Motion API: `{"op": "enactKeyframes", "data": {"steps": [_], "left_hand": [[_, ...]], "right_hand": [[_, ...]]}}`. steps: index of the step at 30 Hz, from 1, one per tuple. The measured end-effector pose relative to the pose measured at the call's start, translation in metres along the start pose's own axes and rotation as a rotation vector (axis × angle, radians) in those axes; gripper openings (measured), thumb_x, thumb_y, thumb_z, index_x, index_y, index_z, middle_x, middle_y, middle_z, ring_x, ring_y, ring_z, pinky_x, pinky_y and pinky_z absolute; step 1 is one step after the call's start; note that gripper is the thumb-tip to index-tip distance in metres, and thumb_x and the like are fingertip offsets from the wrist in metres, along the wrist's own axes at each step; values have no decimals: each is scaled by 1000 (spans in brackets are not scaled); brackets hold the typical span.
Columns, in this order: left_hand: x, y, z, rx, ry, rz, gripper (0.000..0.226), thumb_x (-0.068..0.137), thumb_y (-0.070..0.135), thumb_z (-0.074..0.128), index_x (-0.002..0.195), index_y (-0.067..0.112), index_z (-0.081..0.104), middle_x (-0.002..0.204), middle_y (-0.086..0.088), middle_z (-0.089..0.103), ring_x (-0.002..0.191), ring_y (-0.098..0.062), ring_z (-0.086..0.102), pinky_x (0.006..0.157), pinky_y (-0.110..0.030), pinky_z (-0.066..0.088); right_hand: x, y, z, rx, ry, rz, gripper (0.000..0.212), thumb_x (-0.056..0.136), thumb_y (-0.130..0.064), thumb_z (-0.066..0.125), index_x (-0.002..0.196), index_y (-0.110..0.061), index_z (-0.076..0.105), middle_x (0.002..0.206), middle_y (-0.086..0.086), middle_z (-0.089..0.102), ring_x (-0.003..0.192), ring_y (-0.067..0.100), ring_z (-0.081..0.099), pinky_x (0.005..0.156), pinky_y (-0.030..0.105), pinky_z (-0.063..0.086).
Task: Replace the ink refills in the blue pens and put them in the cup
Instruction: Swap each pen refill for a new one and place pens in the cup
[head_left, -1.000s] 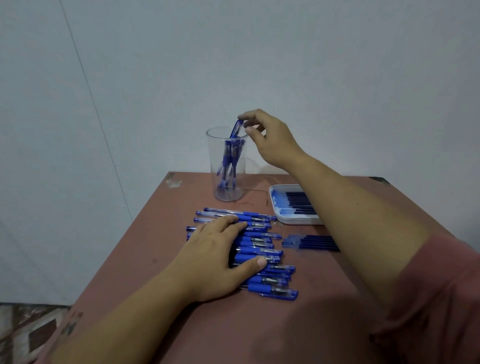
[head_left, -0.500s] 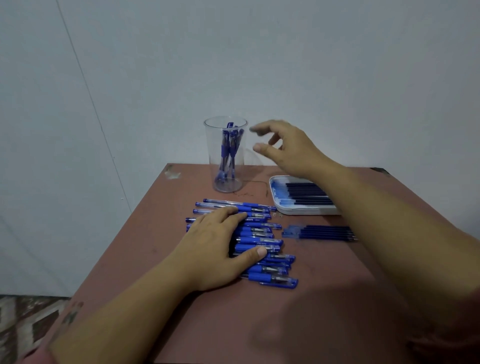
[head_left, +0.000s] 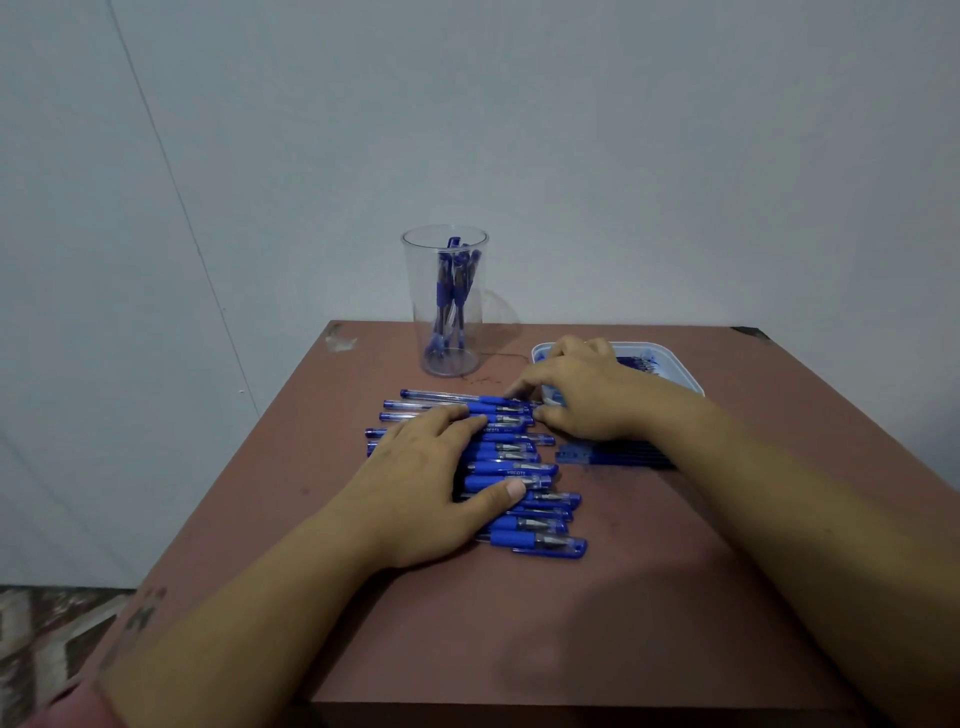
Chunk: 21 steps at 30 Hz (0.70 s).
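A row of several blue pens (head_left: 524, 470) lies side by side in the middle of the brown table (head_left: 571, 634). My left hand (head_left: 431, 483) rests flat on the row, fingers straight and thumb across the nearer pens. My right hand (head_left: 587, 395) is at the far right end of the row, where its fingertips and thumb pinch the cap end of a blue pen (head_left: 467, 401). The clear plastic cup (head_left: 420, 312) stands upright at the back of the table with several blue pens (head_left: 448, 291) inside.
A white tray (head_left: 683, 374) holding dark refills sits at the back right, partly behind my right hand. A bundle of loose refills (head_left: 608, 458) lies on the table right of the pen row. A wall rises close behind the table, and patterned floor shows at lower left.
My right hand let go of a pen into the cup, then came down and toward me to the far end of the pen row. My left hand stayed on the pens.
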<state>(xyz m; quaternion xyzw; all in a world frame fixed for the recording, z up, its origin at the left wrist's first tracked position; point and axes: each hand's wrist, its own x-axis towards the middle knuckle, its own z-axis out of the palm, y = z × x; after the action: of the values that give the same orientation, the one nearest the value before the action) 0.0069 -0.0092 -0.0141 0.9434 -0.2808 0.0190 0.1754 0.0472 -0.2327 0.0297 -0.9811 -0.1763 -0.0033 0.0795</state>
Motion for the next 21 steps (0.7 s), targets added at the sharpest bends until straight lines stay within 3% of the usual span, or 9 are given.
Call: {"op": "enactKeyframes", "data": {"steps": [4, 10, 14, 17, 21], "left_hand": [[0, -1, 1, 4, 3, 2, 99, 73, 87, 21, 153, 30, 27, 157, 12, 26, 141, -9, 28, 118, -35, 24], [0, 0, 0, -1, 15, 7, 92, 80, 85, 30, 153, 29, 28, 157, 11, 26, 141, -9, 27, 119, -34, 23], [0, 1, -1, 17, 20, 15, 88, 82, 80, 33, 153, 29, 28, 156, 12, 27, 141, -9, 28, 119, -35, 23], [0, 2, -2, 9, 33, 29, 88, 82, 83, 31, 152, 29, 30, 154, 12, 31, 139, -7, 30, 117, -36, 28], [-1, 3, -8, -20, 213, 106, 74, 84, 77, 31, 141, 31, 48, 134, 15, 51, 122, -3, 45, 104, -30, 42]], "right_hand": [[1, -1, 2, 28, 64, -25, 37, 95, -28, 56, 131, -38, 51, 90, -26, 39, 108, 3, 20, 94, 27, 12], [1, -3, 7, 145, 169, 8, 35, 94, -26, 59, 128, -31, 55, 95, -19, 40, 91, -4, 16, 99, 29, 18], [-4, -4, 0, 213, 252, -28, 27, 91, -25, 62, 118, -30, 63, 106, -19, 54, 113, 6, 38, 101, 30, 32], [-17, -3, -12, 247, 317, -30, 24, 91, -22, 61, 113, -30, 67, 107, -16, 59, 105, 2, 45, 88, 22, 38], [-46, 6, -24, 312, 402, -23, 22, 90, -17, 63, 109, -27, 69, 102, -18, 63, 95, -1, 58, 84, 16, 48]]}}
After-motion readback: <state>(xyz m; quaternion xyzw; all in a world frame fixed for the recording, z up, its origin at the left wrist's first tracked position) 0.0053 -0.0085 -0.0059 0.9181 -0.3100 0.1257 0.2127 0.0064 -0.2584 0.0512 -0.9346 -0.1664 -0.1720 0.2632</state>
